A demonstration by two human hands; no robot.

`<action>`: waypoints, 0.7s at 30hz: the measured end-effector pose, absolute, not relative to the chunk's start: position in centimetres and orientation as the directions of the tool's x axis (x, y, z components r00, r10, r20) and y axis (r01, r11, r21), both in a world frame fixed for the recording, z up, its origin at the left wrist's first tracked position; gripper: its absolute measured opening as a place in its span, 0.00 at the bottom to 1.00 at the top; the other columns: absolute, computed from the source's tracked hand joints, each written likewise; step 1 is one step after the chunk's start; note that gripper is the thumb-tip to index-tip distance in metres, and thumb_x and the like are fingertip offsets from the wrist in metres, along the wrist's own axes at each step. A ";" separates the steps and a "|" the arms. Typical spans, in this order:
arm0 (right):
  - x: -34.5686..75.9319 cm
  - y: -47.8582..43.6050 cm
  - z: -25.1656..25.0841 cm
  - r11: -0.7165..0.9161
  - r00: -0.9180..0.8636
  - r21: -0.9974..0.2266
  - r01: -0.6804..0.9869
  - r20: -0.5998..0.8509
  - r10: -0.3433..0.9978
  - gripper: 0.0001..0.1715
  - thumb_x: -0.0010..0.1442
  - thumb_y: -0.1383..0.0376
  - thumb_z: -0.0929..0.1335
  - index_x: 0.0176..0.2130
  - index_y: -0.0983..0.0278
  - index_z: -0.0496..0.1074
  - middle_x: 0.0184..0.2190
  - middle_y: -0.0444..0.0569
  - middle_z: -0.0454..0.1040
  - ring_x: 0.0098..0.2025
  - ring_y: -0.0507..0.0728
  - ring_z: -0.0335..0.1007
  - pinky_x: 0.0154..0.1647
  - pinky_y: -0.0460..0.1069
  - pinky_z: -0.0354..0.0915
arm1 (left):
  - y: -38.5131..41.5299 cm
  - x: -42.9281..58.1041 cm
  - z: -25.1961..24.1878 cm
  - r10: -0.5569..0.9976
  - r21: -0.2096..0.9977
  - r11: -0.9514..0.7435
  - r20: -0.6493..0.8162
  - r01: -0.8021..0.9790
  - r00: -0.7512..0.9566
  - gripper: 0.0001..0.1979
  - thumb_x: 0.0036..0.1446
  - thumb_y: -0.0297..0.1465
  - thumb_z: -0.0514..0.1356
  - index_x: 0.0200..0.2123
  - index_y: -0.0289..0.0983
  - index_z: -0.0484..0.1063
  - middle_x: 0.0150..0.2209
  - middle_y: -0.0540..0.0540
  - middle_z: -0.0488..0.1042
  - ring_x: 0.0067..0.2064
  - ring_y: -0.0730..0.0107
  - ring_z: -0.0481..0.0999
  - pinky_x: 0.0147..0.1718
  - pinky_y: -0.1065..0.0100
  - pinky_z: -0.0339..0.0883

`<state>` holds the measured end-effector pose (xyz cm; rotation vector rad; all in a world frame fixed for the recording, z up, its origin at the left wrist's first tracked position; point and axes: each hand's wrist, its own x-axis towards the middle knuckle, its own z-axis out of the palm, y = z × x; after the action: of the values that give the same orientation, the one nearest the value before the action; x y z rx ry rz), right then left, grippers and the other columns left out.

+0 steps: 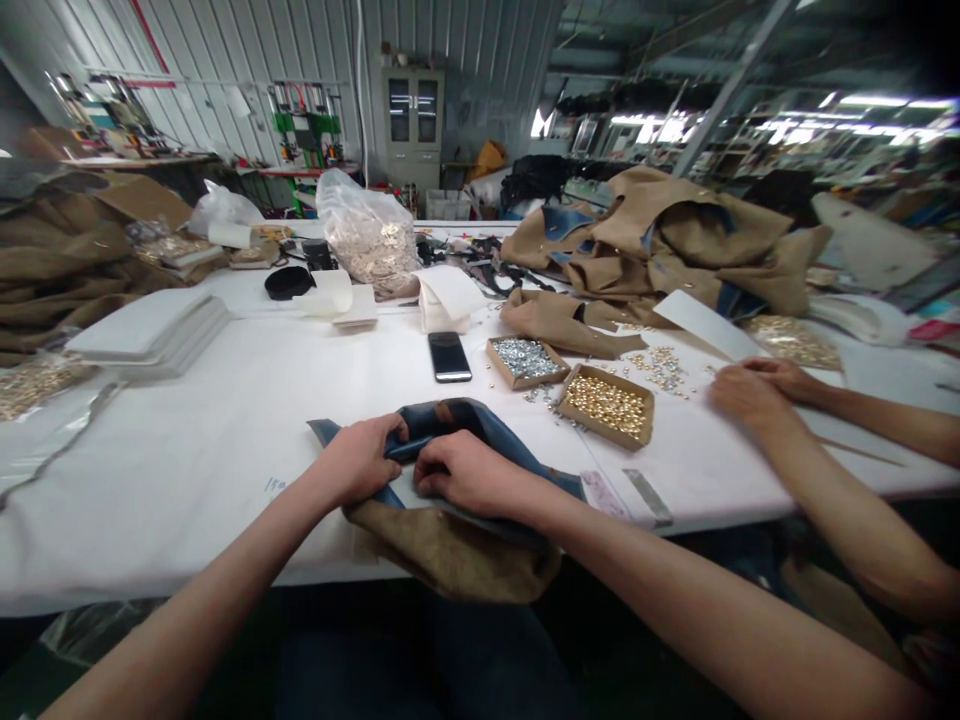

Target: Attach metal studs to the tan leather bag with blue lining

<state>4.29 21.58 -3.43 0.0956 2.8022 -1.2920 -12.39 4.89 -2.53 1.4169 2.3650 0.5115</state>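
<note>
A piece of brown, suede-like material (457,555) with a blue inner face lies folded at the table's front edge, its lower part hanging over. My left hand (366,458) is closed on the blue edge, thumb and fingers pinching it. Inside the fold is my right hand (469,475), fingers curled together above a pale surface; whatever they hold, if anything, is hidden. Just beyond lie a black phone (448,357), a cardboard tray of silver metal pieces (529,378) and another tray of gold-coloured metal pieces (643,433).
At the right, a co-worker's hands (750,395) are by a white sheet (705,325). Loose metal pieces (664,370) lie scattered near the trays. Brown pieces (660,240) are heaped behind. White stacked sheets (150,325) and a filled plastic bag (367,235) stand further back.
</note>
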 end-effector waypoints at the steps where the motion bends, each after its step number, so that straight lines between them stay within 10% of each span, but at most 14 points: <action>1: 4.3 21.4 -3.4 0.658 -0.997 -0.750 0.071 -0.066 0.031 0.11 0.66 0.77 0.76 0.43 0.65 0.89 0.42 0.49 0.89 0.46 0.60 0.85 0.56 0.51 0.73 | 4.7 -12.3 -2.8 0.886 0.481 0.438 -0.090 0.759 -0.455 0.21 0.54 0.24 0.70 0.51 0.44 0.75 0.45 0.48 0.84 0.47 0.53 0.85 0.49 0.60 0.73; 7: 4.4 21.0 -3.3 0.671 -1.000 -0.741 0.017 -0.019 0.004 0.13 0.66 0.78 0.75 0.42 0.64 0.89 0.42 0.49 0.89 0.47 0.59 0.85 0.57 0.51 0.74 | 3.1 -11.6 -2.7 0.884 0.528 0.412 -0.032 0.743 -0.467 0.32 0.60 0.22 0.68 0.65 0.46 0.67 0.49 0.49 0.84 0.47 0.56 0.85 0.50 0.61 0.75; 21: 4.5 20.3 -3.6 0.703 -1.000 -0.711 0.010 -0.003 0.011 0.08 0.70 0.74 0.76 0.43 0.64 0.88 0.43 0.48 0.88 0.47 0.58 0.83 0.56 0.51 0.73 | 2.6 -8.3 -3.1 0.768 0.378 0.531 0.164 0.758 -0.619 0.23 0.64 0.22 0.66 0.58 0.44 0.65 0.57 0.42 0.75 0.54 0.47 0.82 0.41 0.56 0.74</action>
<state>4.45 20.32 -3.63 0.0173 2.9002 -1.2115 -8.27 2.59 -3.06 1.3607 2.7287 0.6568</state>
